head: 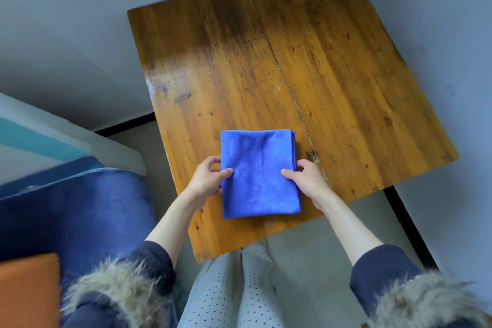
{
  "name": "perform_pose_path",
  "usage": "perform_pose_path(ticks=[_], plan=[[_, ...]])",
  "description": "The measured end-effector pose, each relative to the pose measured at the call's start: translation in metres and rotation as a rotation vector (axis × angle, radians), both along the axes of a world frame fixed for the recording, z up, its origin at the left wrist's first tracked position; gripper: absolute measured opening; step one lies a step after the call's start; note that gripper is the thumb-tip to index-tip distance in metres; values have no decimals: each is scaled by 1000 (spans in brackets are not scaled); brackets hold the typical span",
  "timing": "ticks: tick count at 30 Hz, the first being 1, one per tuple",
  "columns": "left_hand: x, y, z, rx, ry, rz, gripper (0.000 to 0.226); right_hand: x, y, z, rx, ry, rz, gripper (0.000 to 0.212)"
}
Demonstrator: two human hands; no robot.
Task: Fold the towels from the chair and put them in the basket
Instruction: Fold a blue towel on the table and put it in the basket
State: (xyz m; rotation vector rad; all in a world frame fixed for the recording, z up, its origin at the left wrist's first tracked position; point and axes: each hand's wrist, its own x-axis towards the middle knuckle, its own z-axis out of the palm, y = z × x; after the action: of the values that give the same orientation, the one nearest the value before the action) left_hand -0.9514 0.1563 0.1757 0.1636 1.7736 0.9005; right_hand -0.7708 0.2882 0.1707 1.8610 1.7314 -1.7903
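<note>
A blue towel (259,173), folded into a small rectangle, lies on the near part of the wooden table (292,61). My left hand (206,180) pinches its left edge, thumb on top and fingers under the side. On the right edge my right hand (306,177) pinches the same way, thumb lying on the cloth. No basket is in view.
A dark blue cloth (80,210) and an orange cloth (28,290) lie on a surface at the lower left. A white and teal block (53,136) sits behind them. Grey walls stand behind and to the right of the table.
</note>
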Motion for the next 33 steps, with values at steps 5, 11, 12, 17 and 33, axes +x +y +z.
perform_pose_path(ticks=[5, 11, 12, 17, 33], plan=[[17, -51, 21, 85, 15, 132, 16, 11, -27, 19, -46, 113, 107, 21], [33, -118, 49, 160, 27, 320, 18, 3, -53, 55, -277, 250, 189, 20], [34, -129, 53, 161, 28, 347, 18, -2, -57, 61, -306, 263, 216, 20], [35, -182, 74, 155, 82, 500, 16, -43, -87, 85, -347, 245, 412, 26], [-2, -406, 110, 196, 243, 1090, 14, -229, -299, 127, -340, 227, 943, 12]])
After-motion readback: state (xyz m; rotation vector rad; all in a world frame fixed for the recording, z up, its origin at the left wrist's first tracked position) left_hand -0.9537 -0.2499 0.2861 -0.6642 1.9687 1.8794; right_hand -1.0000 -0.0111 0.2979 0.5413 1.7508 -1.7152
